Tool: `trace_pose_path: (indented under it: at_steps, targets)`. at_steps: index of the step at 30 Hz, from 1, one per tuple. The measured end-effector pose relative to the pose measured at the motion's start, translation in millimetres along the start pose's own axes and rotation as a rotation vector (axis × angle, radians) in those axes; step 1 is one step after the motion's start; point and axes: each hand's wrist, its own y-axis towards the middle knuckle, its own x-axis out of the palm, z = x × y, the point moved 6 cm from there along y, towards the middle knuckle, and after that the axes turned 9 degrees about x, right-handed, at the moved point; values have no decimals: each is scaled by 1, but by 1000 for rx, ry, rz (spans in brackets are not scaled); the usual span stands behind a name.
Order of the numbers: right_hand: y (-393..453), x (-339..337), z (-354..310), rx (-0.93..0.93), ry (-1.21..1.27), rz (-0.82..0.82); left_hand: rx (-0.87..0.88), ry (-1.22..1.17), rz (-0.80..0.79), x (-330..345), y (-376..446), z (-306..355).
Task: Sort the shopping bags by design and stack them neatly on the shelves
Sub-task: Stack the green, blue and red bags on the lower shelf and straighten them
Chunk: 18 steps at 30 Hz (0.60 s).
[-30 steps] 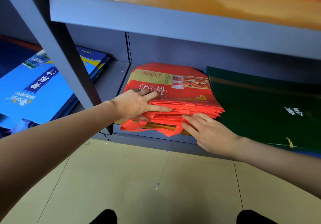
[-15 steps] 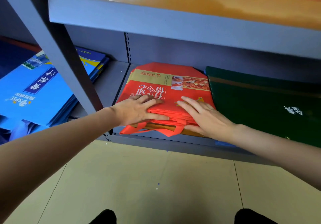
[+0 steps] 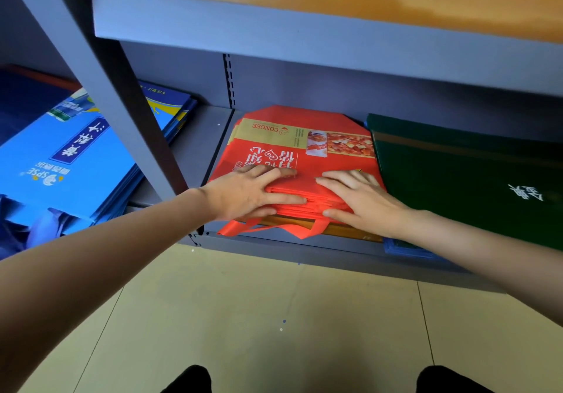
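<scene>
Below both forearms, nearest the camera, lies a beige tiled floor [image 3: 274, 316], with two dark shoe tips at the bottom edge. Just beyond it runs the front lip of the grey bottom shelf [image 3: 304, 245]. On that shelf the left hand [image 3: 246, 193] and right hand [image 3: 362, 199] lie side by side, palms down with fingers straight and spread, pressing flat on the near end of a stack of red shopping bags [image 3: 304, 155]; neither hand curls around anything. Red strap handles [image 3: 268, 228] spill over the shelf lip under the hands, and a yellow-orange layer shows beneath the red stack. Past the fingertips, the top bag carries white Chinese characters, upside down to the viewer, then a tan band reading "CONGEE" beside a food photo. Just to the right of the right hand lies a dark green bag [image 3: 457, 176] with white characters, touching the red stack's edge; a blue edge peeks out under it. Left of the left hand, beyond a slanting grey upright [image 3: 100, 66], sits a stack of blue bags [image 3: 76, 164] marked "SPSE" with Chinese writing. Above the hands, an upper shelf [image 3: 304, 36] holds something orange and glossy.
</scene>
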Motion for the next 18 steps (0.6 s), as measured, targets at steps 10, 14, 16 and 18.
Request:
trace_pose_path:
  at_steps: [10, 14, 16, 18]
  targets:
    - [2, -14, -4, -23, -47, 66, -91, -272, -195, -5, 14, -7]
    - [3, -24, -4, -18, -36, 88, -85, -273, -132, -16, 18, -11]
    - [4, -29, -3, -5, -16, 98, -91, -276, -110, -21, 19, -12]
    - [6, -29, -3, -4, 5, 92, -98, -283, -125, -21, 19, -14]
